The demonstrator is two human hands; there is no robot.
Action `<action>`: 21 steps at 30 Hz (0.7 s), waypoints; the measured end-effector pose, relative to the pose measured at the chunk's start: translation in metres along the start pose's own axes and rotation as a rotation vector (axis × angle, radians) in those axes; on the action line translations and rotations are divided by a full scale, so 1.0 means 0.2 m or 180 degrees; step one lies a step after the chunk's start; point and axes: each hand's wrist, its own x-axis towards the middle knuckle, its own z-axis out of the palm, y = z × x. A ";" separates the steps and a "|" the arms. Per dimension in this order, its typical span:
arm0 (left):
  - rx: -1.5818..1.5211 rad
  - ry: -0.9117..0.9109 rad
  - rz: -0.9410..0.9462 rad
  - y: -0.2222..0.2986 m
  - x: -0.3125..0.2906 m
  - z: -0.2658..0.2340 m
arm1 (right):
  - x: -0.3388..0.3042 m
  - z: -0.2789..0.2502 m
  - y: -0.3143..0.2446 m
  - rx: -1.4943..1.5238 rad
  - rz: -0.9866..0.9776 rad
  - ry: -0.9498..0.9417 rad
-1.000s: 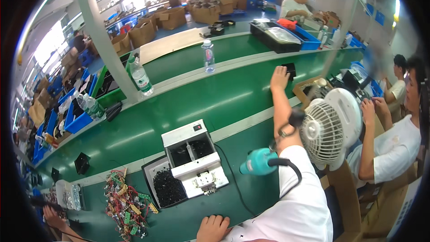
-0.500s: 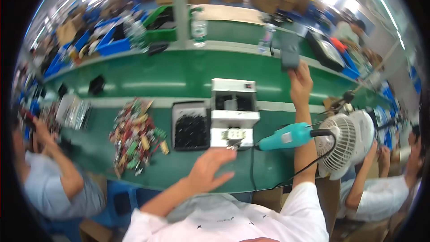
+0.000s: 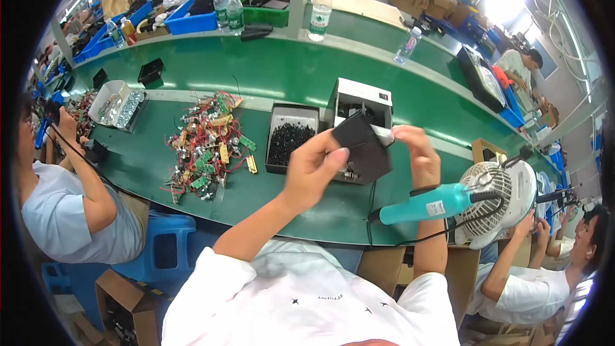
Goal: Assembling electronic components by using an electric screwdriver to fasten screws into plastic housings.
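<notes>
A dark, flat, squarish plastic case (image 3: 364, 154) is tilted in front of me. My left hand (image 3: 312, 170) grips its left edge, thumb on the near face and fingers behind. At its upper right corner, the bent fingers of my right hand (image 3: 418, 152) are closed on the edge; their tips are partly hidden. Behind the case stands a white benchtop device (image 3: 364, 94) with an open front, its lower part covered by the case. Left of that lies a tray (image 3: 277, 168) of small black screws. A teal electric screwdriver (image 3: 426, 205) crosses in front of my right forearm.
A heap of circuit boards with red wires (image 3: 208, 144) lies left on the green bench (image 3: 141, 160). A white fan (image 3: 490, 202) stands right. Bottles, including a water bottle (image 3: 319, 16), line the shelf. People sit on both sides; a blue stool (image 3: 165, 243) is at left.
My right hand has come back from the far shelf with the dark case, now in front of the white device. My left hand has risen and taken hold of it. The view has shifted.
</notes>
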 end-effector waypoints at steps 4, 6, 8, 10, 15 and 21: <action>0.0146 0.0258 -0.0004 -0.03 -0.30 -0.23 | -0.21 0.18 -0.10 0.1982 0.0385 0.0945; 0.0307 0.0289 -0.0213 -0.09 -0.39 -0.26 | -0.34 0.18 -0.01 0.1912 0.0629 0.0695; 0.0657 0.0244 -0.0431 -0.16 -0.44 -0.26 | -0.38 0.21 -0.01 0.1906 0.0829 0.0568; 0.0808 0.0255 -0.0503 -0.28 -0.42 -0.25 | -0.22 0.29 -0.02 0.1973 0.0901 0.0679; 0.1649 0.0185 -0.0310 -0.39 -0.38 -0.25 | 0.05 0.37 0.00 0.0671 0.0152 0.1007; 0.1436 0.0242 -0.0357 -0.40 -0.38 -0.25 | 0.09 0.42 0.11 0.0774 0.0325 0.1236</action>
